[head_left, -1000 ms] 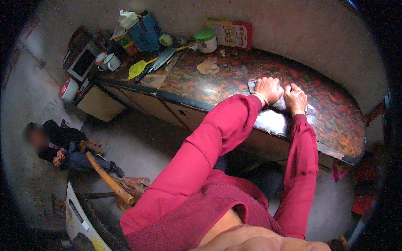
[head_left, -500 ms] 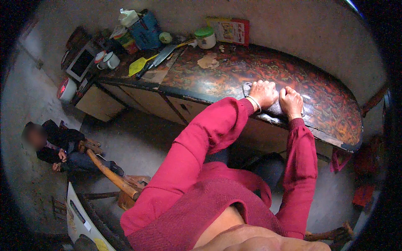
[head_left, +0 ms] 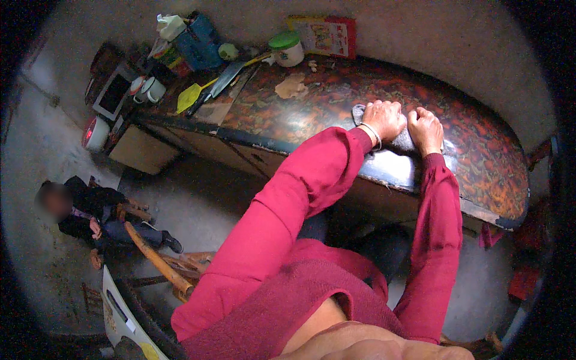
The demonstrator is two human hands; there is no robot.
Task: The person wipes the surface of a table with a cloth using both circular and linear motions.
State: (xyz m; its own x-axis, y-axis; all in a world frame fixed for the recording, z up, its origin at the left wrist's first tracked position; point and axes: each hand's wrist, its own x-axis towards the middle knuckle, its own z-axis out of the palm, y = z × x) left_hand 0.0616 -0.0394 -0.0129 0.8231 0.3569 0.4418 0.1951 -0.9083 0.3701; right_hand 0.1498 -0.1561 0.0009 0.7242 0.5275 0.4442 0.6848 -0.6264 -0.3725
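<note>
A grey cloth [head_left: 403, 141] lies bunched on the dark, red-patterned table top [head_left: 336, 90], near its front edge. My left hand [head_left: 384, 119], with a bracelet at the wrist, is closed on the cloth's left part. Beside it my right hand [head_left: 426, 129] has its fingers curled over the right part. Both hands press down on the table with knuckles up, a small gap between them. Part of the cloth is hidden under the hands. The surface in front of the cloth shines brightly.
Along the back stand a white jar with a green lid [head_left: 286, 49], a red and yellow printed sheet [head_left: 324, 36] and a blue bag [head_left: 203, 41]. A yellow fly swatter [head_left: 189, 98] and enamel mugs [head_left: 150, 90] lie left. A person [head_left: 90, 210] sits at the far left by a wooden chair [head_left: 159, 258].
Both hands and the cloth have slid away from me, off the front edge, toward the table's middle. The view has shifted slightly. The seated person's hands have moved a little.
</note>
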